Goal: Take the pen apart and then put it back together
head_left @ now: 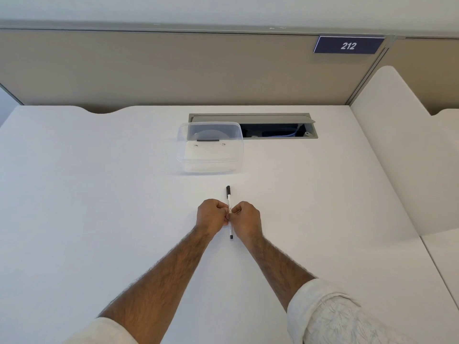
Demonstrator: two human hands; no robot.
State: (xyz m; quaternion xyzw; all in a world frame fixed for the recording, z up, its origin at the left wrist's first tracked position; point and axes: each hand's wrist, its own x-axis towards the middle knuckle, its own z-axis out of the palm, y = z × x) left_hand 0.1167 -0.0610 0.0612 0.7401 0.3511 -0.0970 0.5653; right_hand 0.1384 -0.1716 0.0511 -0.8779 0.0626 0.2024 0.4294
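Note:
A slim white pen (229, 200) with a black cap at its far end and a black tip end near me lies lengthwise over the white desk (99, 194), pointing away from me. My left hand (211, 216) and my right hand (247, 218) both pinch its middle from either side, fingers curled, knuckles almost touching. The pen looks whole, cap on. Its middle section is hidden between my fingers.
A clear plastic container (210, 147) stands just beyond the pen, with a few small parts and a dark strip inside. Behind it an open grey cable hatch (273, 126) is sunk into the desk. A beige partition with a "212" sign (347, 45) closes the back; a white divider (397, 157) stands right.

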